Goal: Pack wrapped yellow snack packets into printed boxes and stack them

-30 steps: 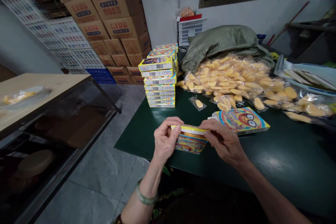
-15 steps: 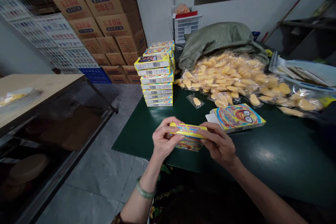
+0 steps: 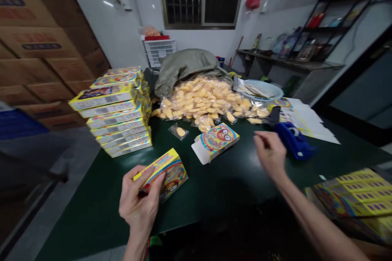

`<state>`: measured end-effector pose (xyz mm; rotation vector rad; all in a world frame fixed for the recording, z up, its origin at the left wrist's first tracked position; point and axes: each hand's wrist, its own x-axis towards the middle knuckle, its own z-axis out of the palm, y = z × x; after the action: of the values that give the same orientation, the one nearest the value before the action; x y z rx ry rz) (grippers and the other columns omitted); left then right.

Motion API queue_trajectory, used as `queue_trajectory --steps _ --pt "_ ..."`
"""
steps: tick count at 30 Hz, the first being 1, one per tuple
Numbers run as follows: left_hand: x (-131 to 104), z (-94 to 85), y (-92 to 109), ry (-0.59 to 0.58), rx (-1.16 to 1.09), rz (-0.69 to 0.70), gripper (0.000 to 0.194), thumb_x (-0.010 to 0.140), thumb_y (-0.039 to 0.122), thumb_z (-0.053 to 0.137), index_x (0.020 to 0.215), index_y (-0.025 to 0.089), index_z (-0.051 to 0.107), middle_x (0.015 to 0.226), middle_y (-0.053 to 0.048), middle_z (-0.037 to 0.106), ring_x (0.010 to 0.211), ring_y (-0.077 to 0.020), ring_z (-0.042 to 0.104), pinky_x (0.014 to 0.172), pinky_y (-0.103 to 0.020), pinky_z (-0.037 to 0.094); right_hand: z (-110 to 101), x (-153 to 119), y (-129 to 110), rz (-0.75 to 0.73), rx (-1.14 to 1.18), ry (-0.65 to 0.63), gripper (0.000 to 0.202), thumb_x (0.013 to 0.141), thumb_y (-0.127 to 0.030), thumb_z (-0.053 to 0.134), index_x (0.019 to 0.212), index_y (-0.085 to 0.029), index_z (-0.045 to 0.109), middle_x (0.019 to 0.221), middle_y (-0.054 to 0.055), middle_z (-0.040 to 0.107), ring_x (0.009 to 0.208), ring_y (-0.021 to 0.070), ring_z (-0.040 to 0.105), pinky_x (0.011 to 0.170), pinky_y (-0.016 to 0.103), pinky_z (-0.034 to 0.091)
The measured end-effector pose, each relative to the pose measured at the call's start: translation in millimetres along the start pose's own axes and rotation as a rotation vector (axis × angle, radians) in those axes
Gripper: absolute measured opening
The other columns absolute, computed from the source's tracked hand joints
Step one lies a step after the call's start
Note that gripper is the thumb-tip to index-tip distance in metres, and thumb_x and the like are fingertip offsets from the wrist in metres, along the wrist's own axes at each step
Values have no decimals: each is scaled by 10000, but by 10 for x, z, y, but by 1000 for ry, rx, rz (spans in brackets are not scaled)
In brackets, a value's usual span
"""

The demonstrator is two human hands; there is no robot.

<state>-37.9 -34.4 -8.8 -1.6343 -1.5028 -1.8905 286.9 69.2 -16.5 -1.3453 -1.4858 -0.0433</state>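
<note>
My left hand [image 3: 139, 195] is closed round a yellow printed carton [image 3: 173, 175], thumb on the near face and fingers over the top. The carton stands tilted just above or on the green table. My right hand [image 3: 271, 153] holds nothing that I can see; its fingers are bent, with a gap beside the thumb. It is just left of a blue tape dispenser [image 3: 294, 140], apart from it. Between the hands lies another carton [image 3: 219, 138], its white end flap open towards me.
Stacked cartons [image 3: 119, 114] rise at the table's left. Wrapped yellow pieces [image 3: 202, 98] spill from a grey-green sack [image 3: 190, 63]. One wrapped piece [image 3: 180, 131] lies apart. Flat printed sheets [image 3: 306, 120] and a light-blue basin [image 3: 266, 89] are at right; packed cartons [image 3: 358, 200] sit lower right.
My right hand has let go of the carton and moved right, towards the tape dispenser. My left hand keeps the carton, now turned at an angle. The view has swung right.
</note>
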Motion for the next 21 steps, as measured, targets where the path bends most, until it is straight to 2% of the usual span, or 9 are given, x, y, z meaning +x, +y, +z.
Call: queue_trajectory --steps 1,4,6,8,11,14,17,19,21 --pt "-1 42 5 -16 9 29 298 665 126 752 944 191 668 946 -45 617 806 -136 605 645 -242 505 -210 154 268 183 -142 62 137 817 -238 536 838 -171 654 841 73 602 774 187 548 729 327 445" --pt "-6 138 10 -44 36 98 315 653 111 759 946 174 662 942 -53 623 794 -141 613 654 -255 511 -829 515 930 458 -316 97 79 734 -160 598 688 -147 661 675 53 544 637 171 487 652 336 376" --pt "-12 165 5 -35 62 111 341 647 107 764 966 165 658 958 -64 627 796 -150 616 664 -270 509 -1130 643 1196 596 -337 1 78 669 -110 653 594 -135 656 542 17 499 519 131 424 569 322 323" --pt "-17 170 -3 -37 80 118 354 647 102 763 981 156 658 963 -74 630 796 -154 613 651 -269 495 -1294 699 1329 702 -293 -148 116 658 -111 678 543 -114 658 442 -6 466 442 99 392 512 304 281" --pt "-17 168 -13 -35 78 141 358 648 98 762 989 144 661 954 -83 633 792 -156 605 635 -269 476 -1341 725 1378 783 -173 -341 206 722 -224 667 581 -75 685 360 -32 411 354 64 337 444 282 217" --pt "-17 174 -22 -19 62 159 363 645 109 768 991 144 662 953 -86 635 782 -160 602 646 -286 477 -1300 746 1388 795 -85 -416 258 751 -270 657 603 -60 677 342 -54 386 314 35 280 402 252 171" --pt "-18 183 -31 -21 60 146 365 642 125 774 989 147 662 941 -85 638 779 -165 600 640 -292 477 -1270 754 1446 759 -36 -414 254 795 -221 649 588 -75 624 376 -74 415 304 17 301 354 185 190" --pt "-19 185 -35 -35 64 118 326 655 142 768 964 148 665 923 -81 637 779 -168 599 636 -293 476 -1255 738 1505 691 -1 -378 254 852 -224 615 637 -90 593 445 -86 457 329 10 360 339 137 266" --pt "-22 184 -39 -42 72 99 288 663 155 763 935 149 669 909 -78 636 772 -168 602 632 -294 479 -1232 700 1560 556 53 -284 236 895 -252 575 715 -99 584 543 -77 512 394 15 442 377 125 370"
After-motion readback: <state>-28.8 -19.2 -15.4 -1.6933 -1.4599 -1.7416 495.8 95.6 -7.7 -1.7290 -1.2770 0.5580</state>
